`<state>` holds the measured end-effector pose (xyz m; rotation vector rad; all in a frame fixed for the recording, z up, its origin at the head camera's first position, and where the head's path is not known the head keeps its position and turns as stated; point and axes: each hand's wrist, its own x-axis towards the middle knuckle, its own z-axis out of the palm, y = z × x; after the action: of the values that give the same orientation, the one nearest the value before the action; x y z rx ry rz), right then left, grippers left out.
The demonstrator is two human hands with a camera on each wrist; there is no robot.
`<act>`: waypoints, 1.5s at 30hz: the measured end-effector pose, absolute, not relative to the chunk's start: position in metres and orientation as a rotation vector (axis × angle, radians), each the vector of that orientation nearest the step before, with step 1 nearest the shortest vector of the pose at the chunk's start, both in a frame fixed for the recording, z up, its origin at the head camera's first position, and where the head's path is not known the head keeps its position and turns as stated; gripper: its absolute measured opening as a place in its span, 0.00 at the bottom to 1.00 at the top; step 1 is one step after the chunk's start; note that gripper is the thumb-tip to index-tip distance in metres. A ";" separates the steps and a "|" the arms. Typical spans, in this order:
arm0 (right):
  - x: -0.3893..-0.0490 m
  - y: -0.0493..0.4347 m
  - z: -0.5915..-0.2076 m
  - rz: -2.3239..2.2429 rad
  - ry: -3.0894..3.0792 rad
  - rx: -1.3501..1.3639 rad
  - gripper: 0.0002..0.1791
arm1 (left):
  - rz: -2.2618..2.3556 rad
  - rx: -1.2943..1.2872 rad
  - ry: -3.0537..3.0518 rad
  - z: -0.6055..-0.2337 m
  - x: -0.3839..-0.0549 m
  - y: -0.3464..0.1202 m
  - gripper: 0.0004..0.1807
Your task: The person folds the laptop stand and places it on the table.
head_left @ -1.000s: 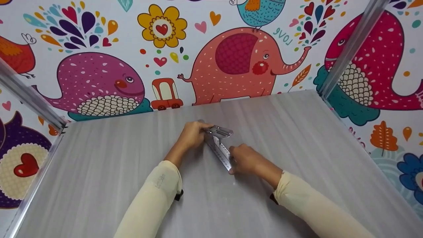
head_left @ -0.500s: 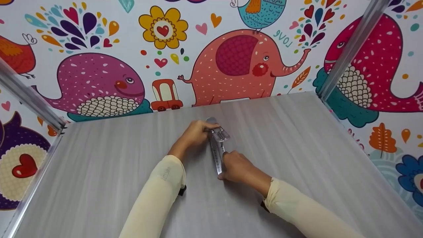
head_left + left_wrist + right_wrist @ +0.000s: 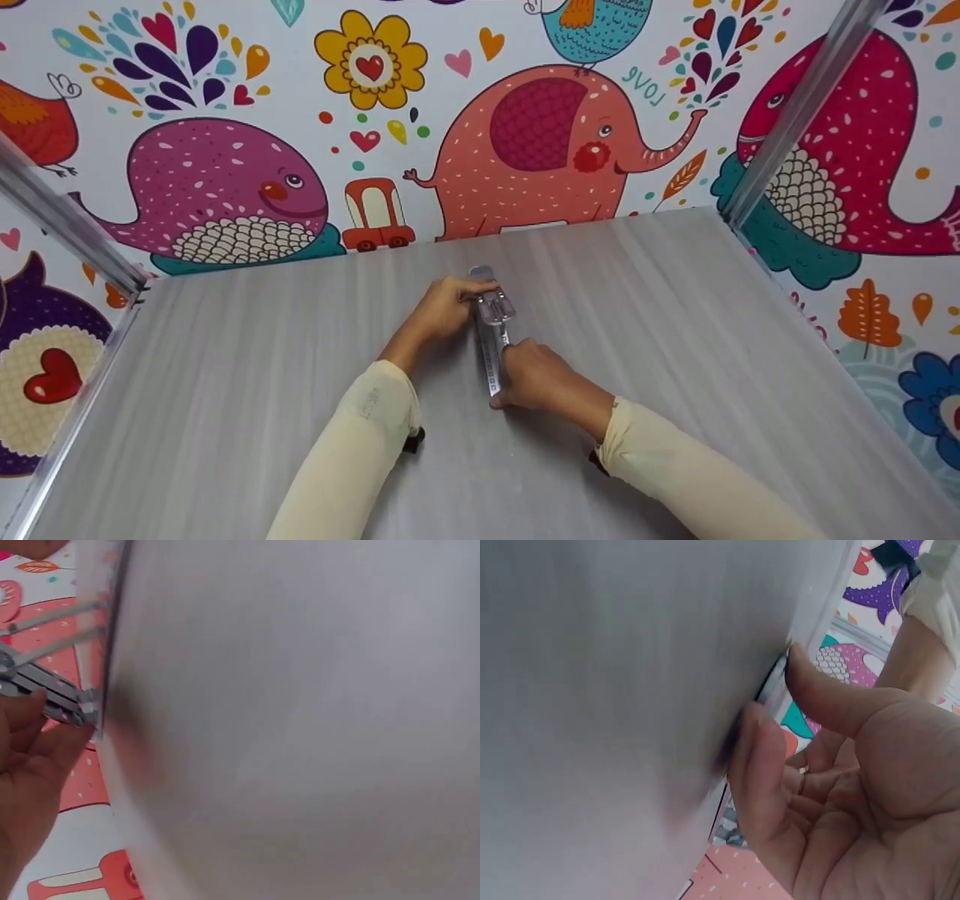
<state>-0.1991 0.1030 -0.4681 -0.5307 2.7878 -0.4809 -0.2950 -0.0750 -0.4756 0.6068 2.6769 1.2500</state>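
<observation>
A silver hinged metal bracket (image 3: 496, 307) with a long flat strip (image 3: 489, 360) stands between the hands in the head view. The strip carries a row of small square marks. My left hand (image 3: 442, 311) pinches the upper part near the hinge, its thumb lying across the top. In the left wrist view, two thin link arms (image 3: 56, 646) join the strip to a slotted plate (image 3: 45, 686). My right hand (image 3: 536, 375) grips the near end of the strip. The right wrist view shows thumb and fingers (image 3: 761, 757) at the strip's edge; part of the bracket is hidden behind them.
A grey wood-grain tabletop (image 3: 247, 375) lies under the hands. Behind it rises a wall (image 3: 450, 30) printed with cartoon animals. Metal posts (image 3: 806, 112) stand at the back corners, and a metal edge (image 3: 71, 420) runs along the left side.
The bracket has swung from slanting to nearly straight away from the person. The right hand has moved left and slightly nearer; the left hand has shifted slightly right. Both keep their hold.
</observation>
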 end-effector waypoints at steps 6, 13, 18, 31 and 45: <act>-0.226 0.118 -0.447 -0.492 2.732 -0.511 0.21 | 1.278 0.343 2.808 -0.472 -0.268 -0.073 0.31; -0.269 0.135 -0.456 -0.888 2.829 -0.415 0.16 | 1.247 0.181 2.799 -0.469 -0.250 -0.066 0.17; -0.280 0.134 -0.471 -1.069 2.669 -0.420 0.10 | 1.185 0.209 2.893 -0.476 -0.246 -0.055 0.10; -0.274 0.128 -0.477 -1.076 2.701 -0.497 0.05 | 1.110 0.284 3.042 -0.481 -0.246 -0.049 0.10; -0.279 0.123 -0.481 -1.431 2.569 -0.224 0.06 | 1.284 0.208 3.024 -0.479 -0.257 -0.050 0.11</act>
<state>-0.2792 0.1230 -0.4809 -0.2238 2.5694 -1.4312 -0.2566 -0.0504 -0.4788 0.2082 3.0236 1.2843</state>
